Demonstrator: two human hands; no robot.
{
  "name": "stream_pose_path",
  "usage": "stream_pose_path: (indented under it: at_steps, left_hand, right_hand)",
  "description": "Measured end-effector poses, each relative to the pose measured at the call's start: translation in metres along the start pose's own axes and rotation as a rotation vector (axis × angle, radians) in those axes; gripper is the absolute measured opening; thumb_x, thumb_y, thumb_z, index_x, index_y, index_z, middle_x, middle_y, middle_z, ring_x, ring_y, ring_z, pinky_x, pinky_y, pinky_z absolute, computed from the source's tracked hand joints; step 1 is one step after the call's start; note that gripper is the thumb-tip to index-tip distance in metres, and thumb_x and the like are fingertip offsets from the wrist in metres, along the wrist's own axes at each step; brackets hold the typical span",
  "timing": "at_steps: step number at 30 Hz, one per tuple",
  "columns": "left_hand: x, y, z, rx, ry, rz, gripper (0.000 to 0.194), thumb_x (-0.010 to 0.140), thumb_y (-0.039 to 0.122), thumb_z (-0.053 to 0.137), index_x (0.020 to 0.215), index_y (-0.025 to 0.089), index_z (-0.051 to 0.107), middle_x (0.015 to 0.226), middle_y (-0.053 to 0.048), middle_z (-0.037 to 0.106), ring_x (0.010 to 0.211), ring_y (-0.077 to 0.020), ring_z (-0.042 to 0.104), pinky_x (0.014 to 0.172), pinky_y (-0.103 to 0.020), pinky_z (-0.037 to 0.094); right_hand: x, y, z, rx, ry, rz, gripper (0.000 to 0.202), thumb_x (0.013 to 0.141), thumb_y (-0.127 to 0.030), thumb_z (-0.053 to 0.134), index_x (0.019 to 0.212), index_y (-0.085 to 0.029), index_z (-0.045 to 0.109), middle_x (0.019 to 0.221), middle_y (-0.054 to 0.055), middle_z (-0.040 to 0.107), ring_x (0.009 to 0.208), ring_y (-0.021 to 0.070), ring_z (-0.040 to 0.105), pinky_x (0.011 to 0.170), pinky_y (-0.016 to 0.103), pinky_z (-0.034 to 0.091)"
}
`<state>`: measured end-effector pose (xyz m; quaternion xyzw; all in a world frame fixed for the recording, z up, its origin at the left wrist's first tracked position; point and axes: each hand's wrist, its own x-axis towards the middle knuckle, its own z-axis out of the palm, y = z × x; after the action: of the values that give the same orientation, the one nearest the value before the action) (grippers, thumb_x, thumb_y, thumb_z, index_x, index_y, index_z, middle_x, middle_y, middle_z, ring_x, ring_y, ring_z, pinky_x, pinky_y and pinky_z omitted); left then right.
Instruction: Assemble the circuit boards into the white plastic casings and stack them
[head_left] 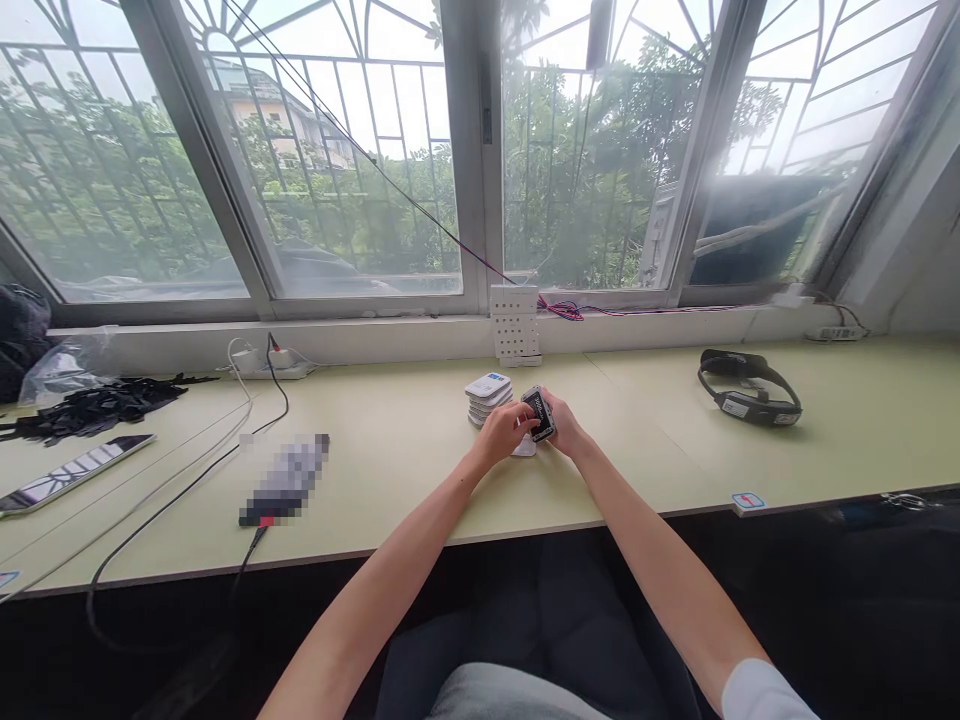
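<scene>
The person's right hand (562,422) is closed around the edge of a small black-faced case (541,418), just above the table (600,490). The left hand (501,432) has bent fingers at the case's near-left side and face; whether they pinch it or only touch it cannot be told. The right hand probably acts as the steady support, leaving the left fingers free to work on the face, which is turned up towards the person, likely so it can be seen. The case sits just right of a stack of pale cases (489,392), apparently kept within easy reach, and above a partly hidden white piece (524,449). Its long axis runs away from the body, slanting so the far end points slightly left and the near end slightly right. No clear front end shows.
</scene>
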<state>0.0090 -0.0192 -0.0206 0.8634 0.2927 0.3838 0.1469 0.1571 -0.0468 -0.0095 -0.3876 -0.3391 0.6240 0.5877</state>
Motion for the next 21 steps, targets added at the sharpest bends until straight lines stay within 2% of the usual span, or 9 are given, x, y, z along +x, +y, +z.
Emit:
stream_pose_path:
  at_steps: [10,16,21]
  left_hand:
    - [0.0,-0.003,0.0,-0.021,-0.036,0.06,0.022,0.086,0.039,0.068,0.094,0.018,0.066,0.083,-0.002,0.064,0.065,-0.0121,0.053,0.067,-0.027,0.046]
    - [-0.002,0.001,0.0,0.097,-0.04,0.141,0.016,0.087,0.034,0.066,0.093,0.019,0.067,0.083,-0.002,0.064,0.063,-0.0106,0.051,0.067,-0.025,0.043]
    - [-0.005,0.009,0.003,0.22,-0.028,0.213,0.012,0.088,0.027,0.06,0.097,0.02,0.065,0.085,-0.002,0.062,0.064,-0.0104,0.051,0.063,-0.023,0.04]
  right_hand:
    - [0.004,0.003,-0.005,0.027,-0.012,-0.031,0.041,0.086,-0.059,0.057,0.073,-0.02,0.055,0.065,0.0,0.061,0.059,0.0147,0.058,0.05,0.025,0.044]
    - [0.002,0.001,-0.002,0.0,-0.02,-0.035,0.044,0.087,-0.061,0.054,0.071,-0.021,0.055,0.06,0.0,0.059,0.055,0.0157,0.056,0.048,0.026,0.043]
    - [0.002,0.0,-0.001,0.002,0.038,-0.02,0.04,0.09,-0.057,0.052,0.072,-0.021,0.055,0.06,0.0,0.058,0.051,0.0143,0.054,0.048,0.026,0.043]
